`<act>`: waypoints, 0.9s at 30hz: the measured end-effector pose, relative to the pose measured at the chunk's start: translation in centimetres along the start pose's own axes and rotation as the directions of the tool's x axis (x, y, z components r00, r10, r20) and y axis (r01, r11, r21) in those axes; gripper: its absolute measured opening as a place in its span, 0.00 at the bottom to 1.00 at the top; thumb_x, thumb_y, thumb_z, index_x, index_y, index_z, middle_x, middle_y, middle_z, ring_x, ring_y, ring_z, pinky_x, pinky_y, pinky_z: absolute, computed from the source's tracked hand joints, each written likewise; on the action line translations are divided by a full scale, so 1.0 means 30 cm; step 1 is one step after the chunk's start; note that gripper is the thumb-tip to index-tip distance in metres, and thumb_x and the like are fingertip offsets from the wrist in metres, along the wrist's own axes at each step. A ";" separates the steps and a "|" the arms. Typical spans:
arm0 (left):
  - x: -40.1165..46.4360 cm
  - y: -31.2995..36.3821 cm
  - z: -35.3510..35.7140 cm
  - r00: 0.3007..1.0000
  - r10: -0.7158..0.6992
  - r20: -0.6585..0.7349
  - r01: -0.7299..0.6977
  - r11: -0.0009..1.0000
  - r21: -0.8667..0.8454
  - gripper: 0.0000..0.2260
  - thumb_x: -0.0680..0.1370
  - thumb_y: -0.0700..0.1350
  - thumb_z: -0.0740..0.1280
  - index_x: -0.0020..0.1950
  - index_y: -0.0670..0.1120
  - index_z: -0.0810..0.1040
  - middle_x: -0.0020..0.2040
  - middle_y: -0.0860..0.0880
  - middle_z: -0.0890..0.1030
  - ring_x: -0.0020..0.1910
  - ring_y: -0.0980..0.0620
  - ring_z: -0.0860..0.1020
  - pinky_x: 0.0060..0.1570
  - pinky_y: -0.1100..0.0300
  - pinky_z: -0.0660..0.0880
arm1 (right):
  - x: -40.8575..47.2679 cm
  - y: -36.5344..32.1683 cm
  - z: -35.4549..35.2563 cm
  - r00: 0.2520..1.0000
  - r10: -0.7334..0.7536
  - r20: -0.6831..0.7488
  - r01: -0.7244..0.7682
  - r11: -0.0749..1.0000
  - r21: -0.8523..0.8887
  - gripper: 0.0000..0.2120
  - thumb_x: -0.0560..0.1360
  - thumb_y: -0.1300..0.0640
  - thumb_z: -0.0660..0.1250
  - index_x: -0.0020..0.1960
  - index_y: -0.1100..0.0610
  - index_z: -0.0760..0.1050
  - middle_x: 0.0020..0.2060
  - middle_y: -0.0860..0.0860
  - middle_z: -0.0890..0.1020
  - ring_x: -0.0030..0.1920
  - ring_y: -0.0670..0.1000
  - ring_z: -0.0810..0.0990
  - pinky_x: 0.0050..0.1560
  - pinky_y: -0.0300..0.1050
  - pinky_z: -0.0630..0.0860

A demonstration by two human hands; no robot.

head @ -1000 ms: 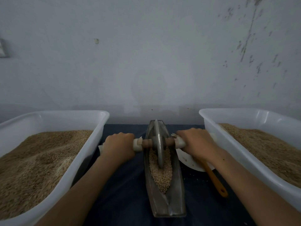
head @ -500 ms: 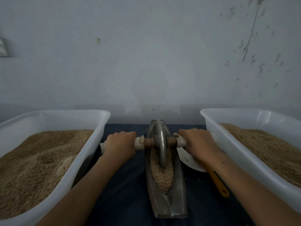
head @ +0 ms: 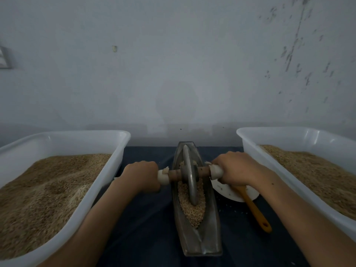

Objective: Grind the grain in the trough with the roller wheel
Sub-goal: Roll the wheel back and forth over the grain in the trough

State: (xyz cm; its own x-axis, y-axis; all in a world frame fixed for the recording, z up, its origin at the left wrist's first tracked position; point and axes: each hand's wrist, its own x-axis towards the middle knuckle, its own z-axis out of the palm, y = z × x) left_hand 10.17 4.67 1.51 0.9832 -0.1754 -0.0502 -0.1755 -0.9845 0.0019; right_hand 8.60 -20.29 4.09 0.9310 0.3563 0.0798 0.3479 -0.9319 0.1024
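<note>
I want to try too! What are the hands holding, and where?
Both the left hand and right hand grip the roller wheel by its axle's white-wrapped ends.

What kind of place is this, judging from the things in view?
Probably a small hand-grinding workstation, not a home kitchen. Two white tubs, the left tub and the right tub, hold heaps of grain beside a metal trough with a roller wheel, on a dark cloth against a bare, stained wall.
</note>
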 end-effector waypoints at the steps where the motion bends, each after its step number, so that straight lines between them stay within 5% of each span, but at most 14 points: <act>1: 0.002 0.001 0.001 1.000 -0.006 -0.012 0.006 1.000 0.004 0.11 0.71 0.52 0.70 0.49 0.51 0.73 0.38 0.55 0.74 0.40 0.54 0.74 0.44 0.59 0.72 | 0.002 -0.001 0.007 0.999 0.009 -0.037 -0.009 1.000 -0.015 0.08 0.72 0.56 0.66 0.44 0.43 0.70 0.39 0.46 0.76 0.42 0.50 0.77 0.40 0.44 0.70; 9: -0.017 0.018 0.026 0.925 0.001 -0.381 0.007 1.000 0.022 0.05 0.76 0.50 0.63 0.44 0.52 0.67 0.45 0.51 0.78 0.41 0.51 0.75 0.41 0.58 0.70 | 0.038 -0.002 0.098 0.913 0.036 -0.407 -0.077 0.993 -0.086 0.07 0.75 0.54 0.62 0.42 0.48 0.65 0.41 0.48 0.79 0.43 0.52 0.78 0.37 0.44 0.62; 12: -0.022 0.023 0.019 0.939 0.004 -0.345 0.007 0.999 0.031 0.06 0.76 0.50 0.64 0.43 0.52 0.68 0.45 0.51 0.78 0.44 0.50 0.77 0.43 0.57 0.72 | 0.033 0.002 0.087 0.939 0.035 -0.341 -0.063 0.995 -0.071 0.06 0.75 0.54 0.62 0.42 0.48 0.66 0.40 0.47 0.79 0.43 0.53 0.79 0.37 0.44 0.64; 19: -0.012 0.020 -0.012 0.996 0.005 -0.092 0.003 0.996 0.087 0.10 0.72 0.51 0.68 0.50 0.50 0.74 0.44 0.52 0.76 0.42 0.52 0.74 0.48 0.56 0.75 | 0.005 0.011 0.006 0.996 0.011 0.085 -0.014 0.999 0.029 0.11 0.71 0.53 0.71 0.44 0.43 0.69 0.39 0.45 0.76 0.41 0.48 0.76 0.37 0.42 0.68; 23: -0.008 0.019 -0.007 0.991 0.010 -0.132 0.002 0.996 0.087 0.08 0.73 0.51 0.68 0.47 0.51 0.72 0.44 0.52 0.76 0.43 0.52 0.76 0.48 0.56 0.75 | 0.006 0.010 0.023 1.000 0.025 0.016 -0.025 0.999 0.039 0.08 0.72 0.53 0.69 0.44 0.43 0.69 0.38 0.45 0.76 0.39 0.48 0.75 0.36 0.41 0.66; 27: -0.012 0.014 0.019 0.939 0.055 -0.339 -0.036 0.997 0.062 0.07 0.75 0.51 0.64 0.44 0.52 0.67 0.45 0.52 0.78 0.43 0.51 0.77 0.44 0.57 0.74 | 0.019 0.003 0.069 0.971 0.067 -0.229 -0.067 0.998 0.005 0.05 0.75 0.52 0.63 0.41 0.46 0.68 0.40 0.47 0.78 0.43 0.52 0.78 0.39 0.44 0.67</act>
State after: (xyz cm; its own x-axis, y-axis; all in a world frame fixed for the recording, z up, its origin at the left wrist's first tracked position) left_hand 9.71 4.31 0.96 0.9307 -0.2214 0.2912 -0.2136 -0.9752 -0.0586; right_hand 9.40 -20.30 2.09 0.9017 0.2994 0.3118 0.2852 -0.9541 0.0915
